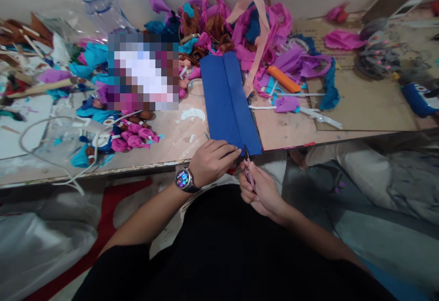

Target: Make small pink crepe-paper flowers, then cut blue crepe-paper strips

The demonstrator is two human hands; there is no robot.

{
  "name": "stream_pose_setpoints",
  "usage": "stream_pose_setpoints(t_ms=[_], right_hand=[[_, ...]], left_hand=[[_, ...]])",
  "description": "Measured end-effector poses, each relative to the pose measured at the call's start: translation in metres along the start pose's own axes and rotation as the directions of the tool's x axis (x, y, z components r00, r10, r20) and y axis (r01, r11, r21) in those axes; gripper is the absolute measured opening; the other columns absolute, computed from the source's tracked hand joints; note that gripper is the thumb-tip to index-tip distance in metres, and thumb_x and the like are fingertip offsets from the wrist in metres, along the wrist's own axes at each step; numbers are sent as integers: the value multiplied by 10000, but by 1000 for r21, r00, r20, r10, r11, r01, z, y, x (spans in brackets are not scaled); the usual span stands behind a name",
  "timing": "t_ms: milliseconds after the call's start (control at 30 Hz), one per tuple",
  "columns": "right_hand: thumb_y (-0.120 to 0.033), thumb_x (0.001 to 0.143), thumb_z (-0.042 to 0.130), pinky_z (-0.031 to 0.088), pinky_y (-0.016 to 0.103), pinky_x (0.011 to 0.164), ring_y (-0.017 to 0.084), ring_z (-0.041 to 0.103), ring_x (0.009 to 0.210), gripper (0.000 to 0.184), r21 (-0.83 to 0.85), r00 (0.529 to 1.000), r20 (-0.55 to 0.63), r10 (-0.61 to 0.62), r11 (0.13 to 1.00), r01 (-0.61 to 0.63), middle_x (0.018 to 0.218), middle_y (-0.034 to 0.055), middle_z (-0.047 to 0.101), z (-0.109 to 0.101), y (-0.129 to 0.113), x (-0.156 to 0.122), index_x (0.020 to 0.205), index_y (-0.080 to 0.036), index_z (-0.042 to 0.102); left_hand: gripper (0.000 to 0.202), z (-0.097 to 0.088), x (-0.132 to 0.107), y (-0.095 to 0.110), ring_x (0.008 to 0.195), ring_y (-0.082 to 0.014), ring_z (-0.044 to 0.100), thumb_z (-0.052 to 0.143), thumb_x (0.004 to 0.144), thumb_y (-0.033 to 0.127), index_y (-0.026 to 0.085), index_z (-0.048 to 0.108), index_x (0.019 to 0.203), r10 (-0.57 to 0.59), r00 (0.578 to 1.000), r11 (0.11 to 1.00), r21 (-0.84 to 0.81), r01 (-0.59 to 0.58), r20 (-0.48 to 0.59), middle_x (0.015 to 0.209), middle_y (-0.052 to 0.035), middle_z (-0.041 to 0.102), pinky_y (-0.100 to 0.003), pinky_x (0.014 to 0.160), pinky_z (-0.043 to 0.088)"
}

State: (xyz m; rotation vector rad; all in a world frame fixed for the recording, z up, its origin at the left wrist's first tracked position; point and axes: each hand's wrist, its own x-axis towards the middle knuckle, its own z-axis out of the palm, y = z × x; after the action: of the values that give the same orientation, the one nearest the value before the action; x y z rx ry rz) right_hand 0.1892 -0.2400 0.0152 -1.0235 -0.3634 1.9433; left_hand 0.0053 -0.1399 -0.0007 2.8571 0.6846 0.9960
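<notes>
A long blue sheet (222, 99), folded or creased along its length, lies over the table's front edge. My left hand (213, 160), with a watch on the wrist, is closed on the sheet's near left corner, fingers together. In my right hand (262, 189) is a pair of scissors (249, 173) with pinkish handles, gripped in the curled fingers. Their dark blades point away from me and meet the near edge of the blue sheet, just right of my left fingertips. Whether the blades are parted is too small to tell.
Coloured paper strips (281, 22) pile up along the wall. An orange cutter (284, 79) lies right of the sheet. Left are a clear bottle (106, 13), a white cable (37, 125) and pink wrapped bundles (132, 138). Cardboard (363, 104) covers the right side; another person's leg (339, 154) shows below.
</notes>
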Motion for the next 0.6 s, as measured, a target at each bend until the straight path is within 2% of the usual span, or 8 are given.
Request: stream_pose_setpoints(t_ms=[600], right_hand=[[-590,1020,612,220,183,363,45,217,340,365,-11,1000,-22,-9,1000,9,542,-124,449,0,-2,6,1005,-245,493]], left_hand=[[299,-2,-2,-2,1052,-251,732,663,988,185,170,680,1286,54,999,998,-16,-53,7,1162,-88,799,-405,865,600]])
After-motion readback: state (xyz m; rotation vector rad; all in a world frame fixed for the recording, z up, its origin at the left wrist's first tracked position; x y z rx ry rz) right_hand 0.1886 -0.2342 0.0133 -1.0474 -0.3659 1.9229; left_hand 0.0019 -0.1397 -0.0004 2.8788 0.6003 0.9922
